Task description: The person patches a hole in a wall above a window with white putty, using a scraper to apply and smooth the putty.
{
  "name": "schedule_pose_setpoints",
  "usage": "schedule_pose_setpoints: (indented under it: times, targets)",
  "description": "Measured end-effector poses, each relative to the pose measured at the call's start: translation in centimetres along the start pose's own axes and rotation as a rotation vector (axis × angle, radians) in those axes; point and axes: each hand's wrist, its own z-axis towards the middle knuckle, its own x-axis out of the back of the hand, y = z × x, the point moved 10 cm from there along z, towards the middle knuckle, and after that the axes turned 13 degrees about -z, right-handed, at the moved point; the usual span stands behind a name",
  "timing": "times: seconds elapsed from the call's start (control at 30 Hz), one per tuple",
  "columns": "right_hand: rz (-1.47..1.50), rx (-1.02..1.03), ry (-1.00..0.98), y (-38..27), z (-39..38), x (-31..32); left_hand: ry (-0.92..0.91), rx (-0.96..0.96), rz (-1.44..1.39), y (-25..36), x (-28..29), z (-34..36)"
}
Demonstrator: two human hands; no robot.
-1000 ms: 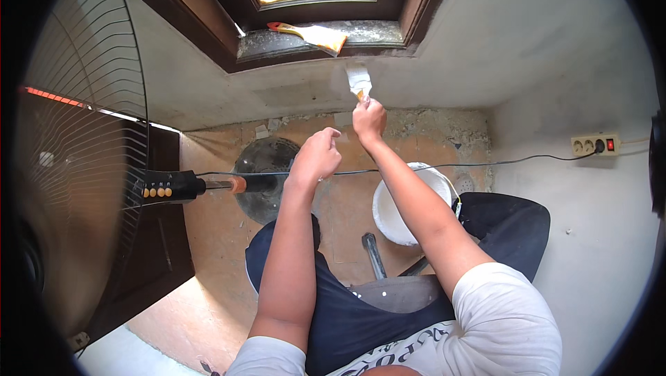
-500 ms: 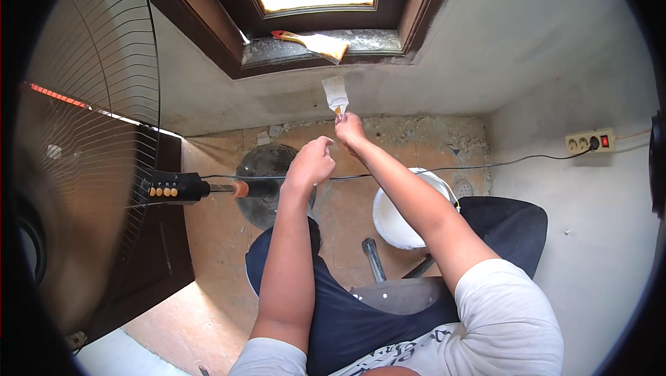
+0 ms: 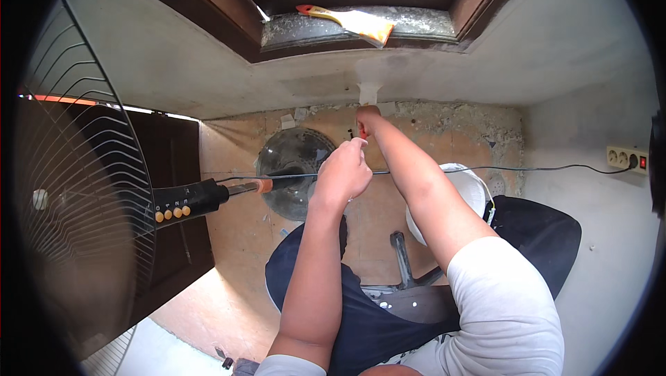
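Note:
My right hand point(image 3: 369, 121) is closed on a paintbrush point(image 3: 368, 93), its white bristles against the wall below the window and its red handle end showing beneath my fingers. A light wet-looking patch point(image 3: 374, 69) lies just above the bristles. My left hand point(image 3: 341, 173) is nearer me, fingers curled beside the handle's red end; what they hold, if anything, is hidden. A second, wide paintbrush point(image 3: 366, 26) lies on the window sill point(image 3: 291, 27). A white bucket point(image 3: 465, 189) of white material sits behind my right forearm.
A standing fan point(image 3: 90, 189) fills the left side, its round base point(image 3: 291, 150) on the worn floor point(image 3: 374, 216) and a dark door point(image 3: 177, 251) behind it. A black cable point(image 3: 541, 166) crosses to a power strip point(image 3: 617, 157) on the right wall. My bent legs frame the bucket.
My right hand and brush have dropped lower on the wall, and more red handle shows. My left hand has come nearer the handle. The view has shifted, with the scene sliding rightward.

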Motion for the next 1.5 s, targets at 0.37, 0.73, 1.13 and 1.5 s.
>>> schedule_pose_setpoints:
  times: [0.37,0.73,1.13,1.5]
  targets:
    - [-0.058,0.111,0.165,-5.4,-7.6,3.7,-0.001,-0.014,0.008,0.2,0.1,0.5]
    - [0.054,0.527,0.845,-9.9,-30.4,13.2,0.012,-0.092,-0.028,1.3,0.5,-0.4]
    - [-0.066,0.201,0.694,-7.6,-22.3,14.8,-0.083,-0.020,0.004,1.4,-1.5,-0.3]
    - [-0.008,-0.176,0.178,-2.2,-15.6,8.6,-0.101,0.028,0.023,0.6,-1.6,0.7]
